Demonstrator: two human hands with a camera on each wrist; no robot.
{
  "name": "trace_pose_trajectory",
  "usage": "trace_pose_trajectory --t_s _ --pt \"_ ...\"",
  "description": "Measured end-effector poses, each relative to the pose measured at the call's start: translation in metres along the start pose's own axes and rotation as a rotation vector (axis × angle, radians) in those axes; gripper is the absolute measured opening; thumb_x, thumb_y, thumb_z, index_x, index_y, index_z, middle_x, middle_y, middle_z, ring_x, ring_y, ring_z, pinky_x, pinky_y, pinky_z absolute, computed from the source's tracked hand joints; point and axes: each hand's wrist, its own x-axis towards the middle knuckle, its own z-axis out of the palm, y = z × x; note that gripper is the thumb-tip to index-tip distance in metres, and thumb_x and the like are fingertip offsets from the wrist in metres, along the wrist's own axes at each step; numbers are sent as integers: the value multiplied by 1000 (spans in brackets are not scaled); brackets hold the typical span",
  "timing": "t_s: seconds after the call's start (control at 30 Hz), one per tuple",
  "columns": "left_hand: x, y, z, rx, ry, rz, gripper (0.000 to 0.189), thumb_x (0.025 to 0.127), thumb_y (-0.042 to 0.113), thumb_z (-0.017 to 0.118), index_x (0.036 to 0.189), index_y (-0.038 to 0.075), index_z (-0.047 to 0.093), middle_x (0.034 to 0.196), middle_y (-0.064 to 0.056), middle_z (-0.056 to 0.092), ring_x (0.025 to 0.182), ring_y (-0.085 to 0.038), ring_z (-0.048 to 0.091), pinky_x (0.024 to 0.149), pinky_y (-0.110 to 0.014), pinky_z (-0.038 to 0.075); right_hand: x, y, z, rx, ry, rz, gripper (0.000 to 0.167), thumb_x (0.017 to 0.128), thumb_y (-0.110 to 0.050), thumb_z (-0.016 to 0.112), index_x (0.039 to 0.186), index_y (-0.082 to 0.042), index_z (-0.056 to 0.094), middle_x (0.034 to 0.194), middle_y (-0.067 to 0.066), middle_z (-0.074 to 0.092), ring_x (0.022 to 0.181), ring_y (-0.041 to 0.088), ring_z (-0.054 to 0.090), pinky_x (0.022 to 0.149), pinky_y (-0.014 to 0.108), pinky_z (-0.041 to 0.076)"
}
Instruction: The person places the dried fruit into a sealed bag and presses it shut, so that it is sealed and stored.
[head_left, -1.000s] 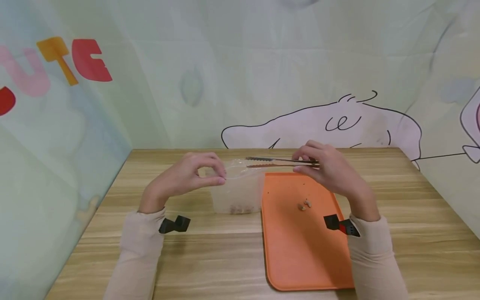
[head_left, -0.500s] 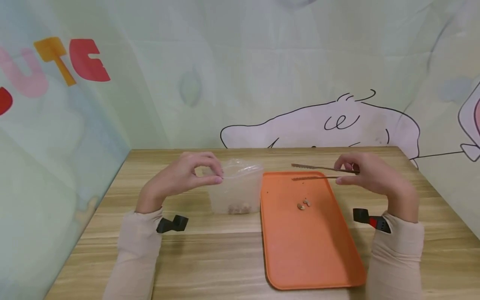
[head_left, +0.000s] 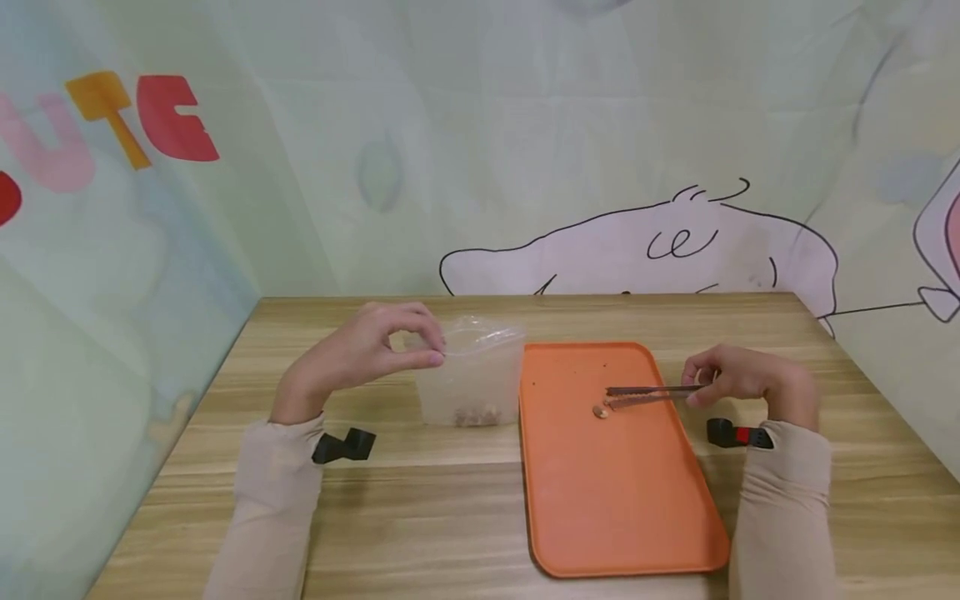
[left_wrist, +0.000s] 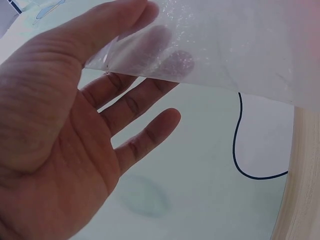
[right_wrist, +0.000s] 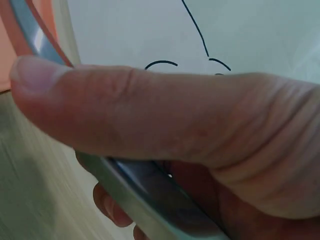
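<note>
A pale backdrop spans the far side and the left, printed with a black-outlined cartoon figure at far right and large letters at far left: pink U, orange T, red E, with a red shape cut off at the edge. Before it is the wood-grain table. Right of its middle lies the orange tray. Beige sleeves come in from the near side. Just left of the tray's far half stands the clear bag, brown bits at its bottom; whether it touches the tray cannot be told. The left hand pinches the bag's upper left corner between thumb and index finger, its other fingers loose. The right hand grips the metal tongs, whose arms stand slightly parted over the tray; its thumb blocks much of the right wrist view. Black wrist cameras sit at both cuffs. Just left of the tongs' tips lies a small brown piece; whether the tips hold anything is too small to tell.
</note>
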Motion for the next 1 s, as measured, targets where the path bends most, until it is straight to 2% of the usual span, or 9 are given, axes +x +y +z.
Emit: trace_pose_trajectory --t_s 0.17,0.37,0.6,0.7,0.9,1.0 --pt "0 0 0 -5 3 0 7 91 16 75 93 22 72 99 9 66 94 -12 61 76 -33 52 3 0 0 5 9 -25 12 87 -15 77 87 -10 66 77 0 52 76 18 46 68 31 35" --pt "-1 -1 -1 -15 2 -4 6 92 16 75 93 22 72 99 9 65 93 -12 60 74 -30 52 -1 -9 -2 -22 80 -57 11 89 -15 76 86 -13 65 78 0 53 78 18 47 68 32 38" --pt "1 -1 1 -2 0 11 7 91 16 76 92 22 72 98 9 66 92 -12 61 75 -32 52 -10 -26 -5 -122 364 -215 5 94 -20 73 95 -18 68 84 -4 59 79 12 53 69 26 42" --pt "2 0 1 1 -3 13 4 92 18 75 92 21 72 99 10 66 92 -11 61 74 -30 52 -10 -40 -5 -111 478 -309 6 94 -15 72 95 -20 68 85 -4 60 79 11 53 68 24 43" --pt "2 0 3 -1 -9 6 6 93 24 74 93 18 73 98 10 65 92 -11 61 76 -30 51 -1 -82 0 -174 683 -497 17 90 -6 75 91 -19 64 81 -6 47 73 9 43 60 26 34" --pt "3 0 3 -3 -8 13 4 93 21 74 92 18 72 98 10 65 93 -11 61 77 -30 51 7 -105 8 -211 727 -564 17 88 -5 77 91 -17 66 80 -7 45 70 9 42 58 25 33"
